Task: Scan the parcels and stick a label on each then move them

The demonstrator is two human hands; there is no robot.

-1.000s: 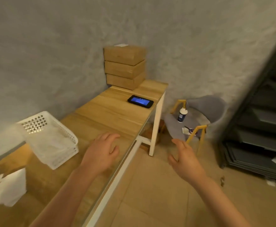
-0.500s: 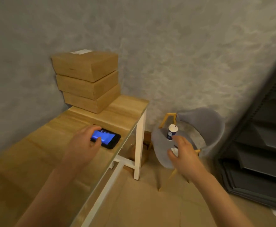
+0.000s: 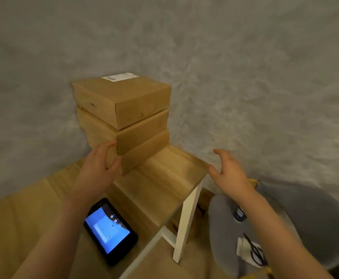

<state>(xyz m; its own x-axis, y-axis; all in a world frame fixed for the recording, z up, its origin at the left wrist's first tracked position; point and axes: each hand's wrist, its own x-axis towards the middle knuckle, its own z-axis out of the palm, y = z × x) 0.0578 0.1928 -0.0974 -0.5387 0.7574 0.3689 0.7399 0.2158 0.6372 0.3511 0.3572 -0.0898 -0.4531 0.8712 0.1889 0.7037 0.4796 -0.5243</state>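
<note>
Three brown cardboard parcels are stacked at the far end of the wooden table (image 3: 164, 178), against the wall. The top parcel (image 3: 122, 99) carries a white label (image 3: 120, 76) on its lid. My left hand (image 3: 99, 168) reaches the stack's left front corner, fingertips touching the middle parcel (image 3: 142, 131) and thumb by the bottom parcel (image 3: 144, 154). To the right of the stack, over the table's end, my right hand (image 3: 228, 170) hovers spread and holds nothing. A black handheld scanner (image 3: 110, 231) with a lit blue screen lies on the table near me.
A grey chair (image 3: 315, 218) stands right of the table, with a small bottle (image 3: 239, 215), scissors (image 3: 255, 252) and white paper (image 3: 245, 247) on its seat. A white table leg (image 3: 186, 224) drops at the near right corner. The grey wall is close behind the parcels.
I have moved closer to the parcels. My left hand left the scanner and rose to the stack's corner; my right hand lifted from over the chair toward the stack's right side.
</note>
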